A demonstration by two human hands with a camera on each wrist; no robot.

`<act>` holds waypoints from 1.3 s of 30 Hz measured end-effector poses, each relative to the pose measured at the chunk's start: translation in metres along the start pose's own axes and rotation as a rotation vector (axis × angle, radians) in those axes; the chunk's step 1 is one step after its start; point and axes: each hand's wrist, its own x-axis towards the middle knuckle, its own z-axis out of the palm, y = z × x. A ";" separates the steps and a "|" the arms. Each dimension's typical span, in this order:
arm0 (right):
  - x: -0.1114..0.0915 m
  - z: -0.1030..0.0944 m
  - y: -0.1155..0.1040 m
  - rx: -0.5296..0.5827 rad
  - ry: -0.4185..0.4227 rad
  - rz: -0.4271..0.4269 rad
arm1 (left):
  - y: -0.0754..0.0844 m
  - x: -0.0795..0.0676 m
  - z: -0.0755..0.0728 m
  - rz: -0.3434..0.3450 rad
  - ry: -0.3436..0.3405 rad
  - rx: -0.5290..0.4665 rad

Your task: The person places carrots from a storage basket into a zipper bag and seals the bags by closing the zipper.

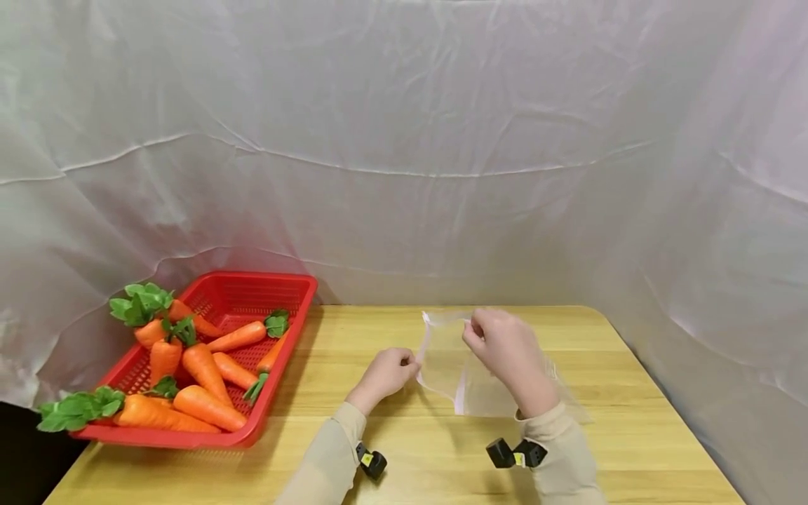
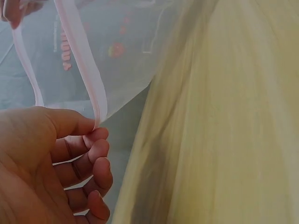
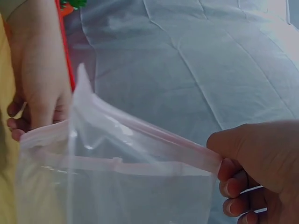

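Observation:
Both hands hold a clear plastic zip bag [image 1: 442, 361] whose mouth is edged by pale pink zip strips. Thumb and fingertips of my left hand [image 1: 385, 373] pinch one edge at the strip; in the left wrist view its other fingers are loosely curled below. My right hand [image 1: 507, 347] pinches the rim on the other side. Between the hands the mouth gapes, with the two pink strips [image 3: 154, 135] apart in the right wrist view. Red print [image 2: 117, 49] shows on the bag's side. The bag's body stretches to the right, under the right wrist, over the wooden table.
On the left of the wooden table [image 1: 631, 449] stands a red plastic basket [image 1: 303, 301]. It holds several carrots [image 1: 205, 368] with green tops, some jutting over its rim. Pale hanging fabric [image 1: 404, 224] closes off the back and sides.

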 end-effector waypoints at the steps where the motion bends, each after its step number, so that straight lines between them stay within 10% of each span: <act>1: 0.001 0.002 0.000 0.002 -0.001 -0.006 | 0.001 0.000 -0.001 0.006 0.006 0.002; 17: 0.003 0.013 0.003 0.015 0.047 -0.003 | 0.027 -0.003 -0.017 -0.015 0.040 0.084; 39: 0.002 0.011 0.002 0.037 -0.006 0.036 | 0.036 -0.048 -0.110 -0.155 0.334 0.221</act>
